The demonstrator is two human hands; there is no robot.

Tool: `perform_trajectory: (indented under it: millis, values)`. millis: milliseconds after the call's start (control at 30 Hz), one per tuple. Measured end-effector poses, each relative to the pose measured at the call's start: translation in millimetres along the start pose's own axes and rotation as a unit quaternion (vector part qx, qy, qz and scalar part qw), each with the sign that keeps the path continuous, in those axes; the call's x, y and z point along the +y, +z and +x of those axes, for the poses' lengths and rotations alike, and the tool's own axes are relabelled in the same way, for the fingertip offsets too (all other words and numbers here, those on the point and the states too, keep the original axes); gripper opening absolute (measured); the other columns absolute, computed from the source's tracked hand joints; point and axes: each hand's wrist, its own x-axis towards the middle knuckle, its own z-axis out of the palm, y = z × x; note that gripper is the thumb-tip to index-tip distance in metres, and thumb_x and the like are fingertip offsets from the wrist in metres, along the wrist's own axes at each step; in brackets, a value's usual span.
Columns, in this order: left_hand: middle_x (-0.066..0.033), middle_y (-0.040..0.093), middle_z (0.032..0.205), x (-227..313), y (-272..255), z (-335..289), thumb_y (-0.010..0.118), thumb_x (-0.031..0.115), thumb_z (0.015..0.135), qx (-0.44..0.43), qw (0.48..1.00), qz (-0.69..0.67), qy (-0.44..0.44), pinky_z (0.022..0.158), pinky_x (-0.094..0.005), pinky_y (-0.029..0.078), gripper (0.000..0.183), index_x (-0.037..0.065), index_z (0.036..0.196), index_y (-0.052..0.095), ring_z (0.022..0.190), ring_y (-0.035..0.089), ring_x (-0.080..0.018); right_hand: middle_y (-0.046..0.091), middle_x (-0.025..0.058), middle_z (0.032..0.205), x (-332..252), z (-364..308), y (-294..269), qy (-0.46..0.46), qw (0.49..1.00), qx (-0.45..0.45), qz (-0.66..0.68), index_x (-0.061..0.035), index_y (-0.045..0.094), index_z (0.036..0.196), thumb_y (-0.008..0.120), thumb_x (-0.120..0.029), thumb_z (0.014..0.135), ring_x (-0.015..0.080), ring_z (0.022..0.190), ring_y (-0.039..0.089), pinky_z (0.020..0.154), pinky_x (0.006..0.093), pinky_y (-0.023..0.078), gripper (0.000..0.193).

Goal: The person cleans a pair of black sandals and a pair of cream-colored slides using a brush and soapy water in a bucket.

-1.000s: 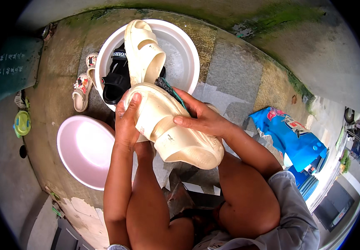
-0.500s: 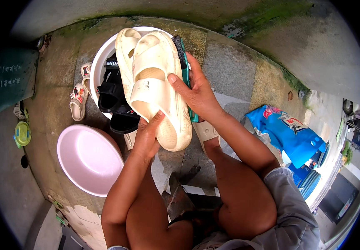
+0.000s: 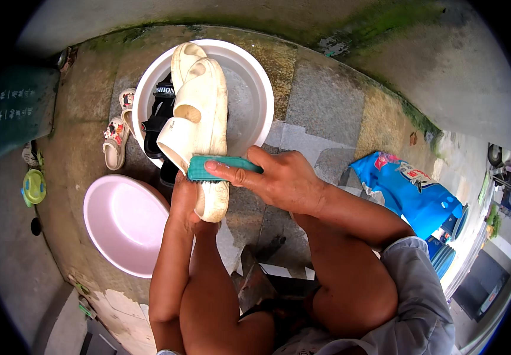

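Note:
Held over a white basin (image 3: 266, 100), a cream slide sandal (image 3: 211, 106) points its near end toward me. My left hand (image 3: 183, 201) is closed on the side of that near end. Part of a second cream sandal (image 3: 182, 59) shows behind it at the far side. My right hand (image 3: 291, 180) is wrapped round a green scrubbing brush (image 3: 223, 168). Dark bristles face down on the sandal's footbed, just below the strap. Black sandals (image 3: 161, 112) lie in the basin's left part, partly hidden by the cream one. Cloudy water shows at the basin's right.
A pink basin (image 3: 126, 228) stands at the near left. Small decorated clogs (image 3: 114, 145) sit left of the white basin. To the right lies a blue plastic bag (image 3: 406, 189). A mossy wall (image 3: 379, 41) runs along the far side. My knees flank the near floor.
My right hand has let go of the sandal's side and brought the brush down onto its near end. The sandal has shifted left, uncovering the basin's right part.

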Motion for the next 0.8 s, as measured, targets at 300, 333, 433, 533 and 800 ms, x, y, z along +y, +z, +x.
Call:
perform_trajectory:
  millis: [300,333,433,533,800]
  values:
    - [-0.0091,0.068,0.096,-2,15,-12,0.051,0.019,0.103,0.009,0.997,-0.019,-0.079,0.062,-0.0311,0.058,0.035,0.005,0.135,0.054,0.075,0.068,-0.0178,0.052,0.0039,0.074,27,-1,-16,0.205,0.978,0.03,0.026,-0.0352,0.048,0.147,0.067,-0.03,0.092,0.0209,0.051,0.055,0.048,0.0349,0.05,0.059]
    - [-0.0087,0.067,0.09,-8,4,-7,0.049,0.022,0.104,-0.061,0.992,-0.015,-0.107,0.058,-0.0298,0.055,0.036,0.006,0.136,0.054,0.07,0.066,-0.0172,0.055,0.0056,0.078,31,-3,-21,0.209,0.971,0.034,0.111,-0.0279,0.053,0.145,0.068,-0.019,0.092,0.0184,0.056,0.057,0.052,0.0318,0.05,0.056]
    - [-0.0069,0.062,0.076,-19,-3,1,0.044,0.031,0.105,-0.111,0.983,0.042,-0.139,0.049,-0.0258,0.046,0.039,0.009,0.134,0.056,0.057,0.058,-0.0152,0.064,0.0095,0.092,32,-11,-16,0.259,0.92,0.035,0.293,-0.0274,0.05,0.146,0.069,-0.01,0.088,0.0265,0.069,0.064,0.062,0.0354,0.053,0.063]
    - [-0.0091,0.066,0.081,-13,9,2,0.05,0.026,0.103,-0.106,0.98,-0.008,-0.17,0.052,-0.0282,0.052,0.034,0.006,0.13,0.058,0.062,0.064,-0.0169,0.061,0.0123,0.104,42,-13,-4,0.259,0.907,0.048,0.329,-0.025,0.039,0.151,0.066,-0.009,0.083,0.0277,0.084,0.065,0.067,0.0368,0.054,0.074]
    - [-0.0168,0.071,0.111,0,-11,-3,0.058,0.006,0.097,-0.103,0.993,-0.002,-0.063,0.079,-0.0332,0.061,0.031,-0.003,0.127,0.058,0.093,0.073,-0.0231,0.056,0.0138,0.104,53,9,-13,0.234,0.95,0.007,0.207,-0.021,0.034,0.155,0.063,-0.036,0.096,0.0328,0.086,0.062,0.079,0.0473,0.052,0.068]
